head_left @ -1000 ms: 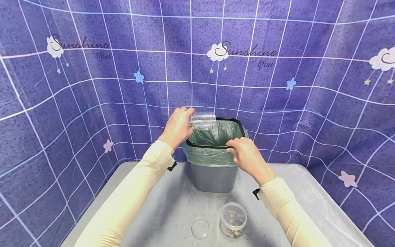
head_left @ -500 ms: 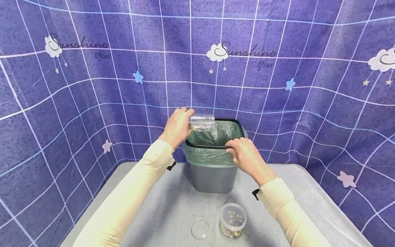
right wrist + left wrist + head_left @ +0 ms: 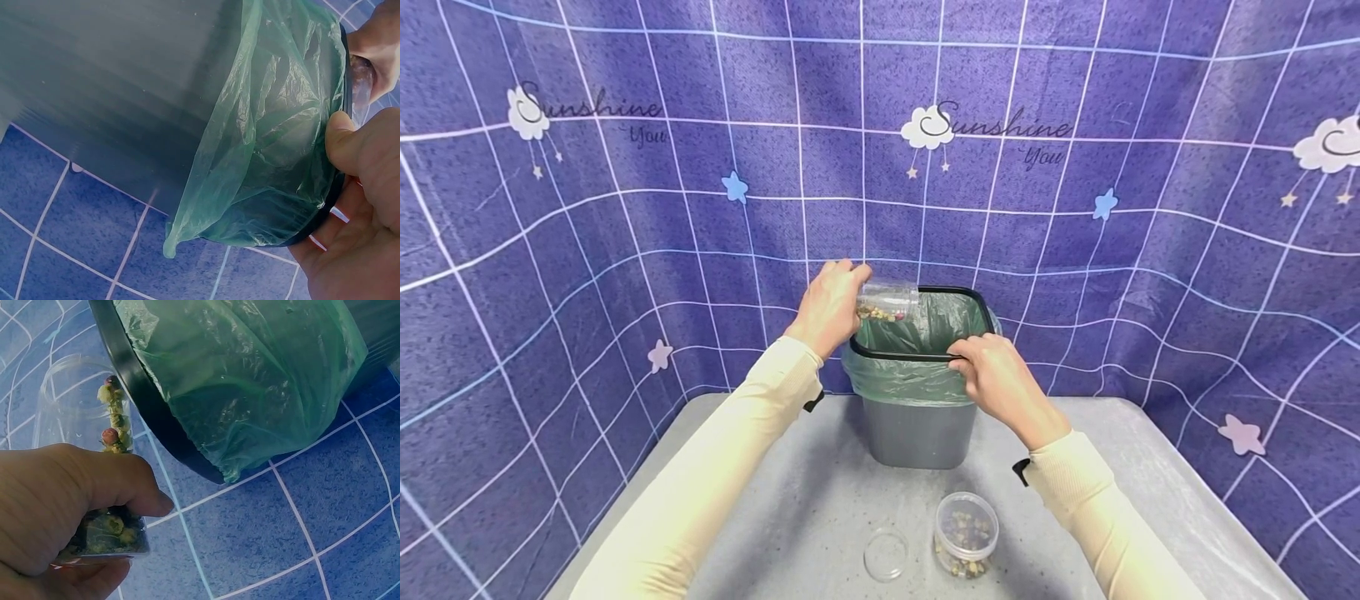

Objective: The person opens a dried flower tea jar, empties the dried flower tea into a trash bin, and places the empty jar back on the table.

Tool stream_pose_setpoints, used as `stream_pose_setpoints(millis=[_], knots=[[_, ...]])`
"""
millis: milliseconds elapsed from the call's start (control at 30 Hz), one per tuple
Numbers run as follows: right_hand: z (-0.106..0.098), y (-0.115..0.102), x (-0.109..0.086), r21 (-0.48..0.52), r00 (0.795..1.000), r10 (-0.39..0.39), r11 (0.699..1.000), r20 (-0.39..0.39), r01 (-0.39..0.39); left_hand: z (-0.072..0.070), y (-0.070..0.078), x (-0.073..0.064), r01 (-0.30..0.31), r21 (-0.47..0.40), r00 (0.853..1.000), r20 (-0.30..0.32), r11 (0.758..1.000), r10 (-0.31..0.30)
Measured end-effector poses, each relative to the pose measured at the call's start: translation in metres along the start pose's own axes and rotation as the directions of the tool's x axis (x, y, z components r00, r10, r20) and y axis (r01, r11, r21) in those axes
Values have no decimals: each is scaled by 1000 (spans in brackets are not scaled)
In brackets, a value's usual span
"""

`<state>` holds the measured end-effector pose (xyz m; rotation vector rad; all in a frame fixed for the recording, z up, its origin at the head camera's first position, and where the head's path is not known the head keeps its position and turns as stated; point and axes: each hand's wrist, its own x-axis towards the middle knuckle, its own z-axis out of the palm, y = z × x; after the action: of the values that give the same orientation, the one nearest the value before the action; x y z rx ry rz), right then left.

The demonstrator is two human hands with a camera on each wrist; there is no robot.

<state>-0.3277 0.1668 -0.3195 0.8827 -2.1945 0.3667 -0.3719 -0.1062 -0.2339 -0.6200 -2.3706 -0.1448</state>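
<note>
My left hand [image 3: 829, 307] grips a clear plastic jar [image 3: 901, 297] by its base end. The jar lies on its side over the opening of a grey bin, its mouth pointing right. Dried flower buds and leaves [image 3: 114, 428] are strung along the jar's lower wall, some pinkish, some yellow-green. My right hand [image 3: 996, 375] holds the black rim [image 3: 917, 357] of the bin [image 3: 921, 433] at its front right. In the right wrist view the thumb presses the outside of the green bag [image 3: 250, 381] that lines the bin, with fingers curled under the rim.
A second clear jar [image 3: 967, 537], lidded and partly filled with dried yellowish pieces, stands on the grey table [image 3: 805, 517] in front of the bin. Left of it lies a round clear lid [image 3: 886, 555]. A purple grid-patterned curtain [image 3: 880, 192] hangs close behind the bin.
The jar in my left hand has tipped slightly further down at its mouth, and its contents have slid from the base toward the mouth. My right hand stays on the rim.
</note>
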Motion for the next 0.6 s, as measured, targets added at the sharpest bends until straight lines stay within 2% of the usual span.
stream_pose_setpoints(millis=[200, 600], knots=[[0, 0, 0, 4, 1000, 3, 1000, -2, -3, 1, -3, -2, -1, 3, 1000, -5, 1000, 1], [0, 0, 0, 8, 1000, 1, 1000, -12, -1, 4, -3, -1, -13, 69, 1000, -14, 998, 14]])
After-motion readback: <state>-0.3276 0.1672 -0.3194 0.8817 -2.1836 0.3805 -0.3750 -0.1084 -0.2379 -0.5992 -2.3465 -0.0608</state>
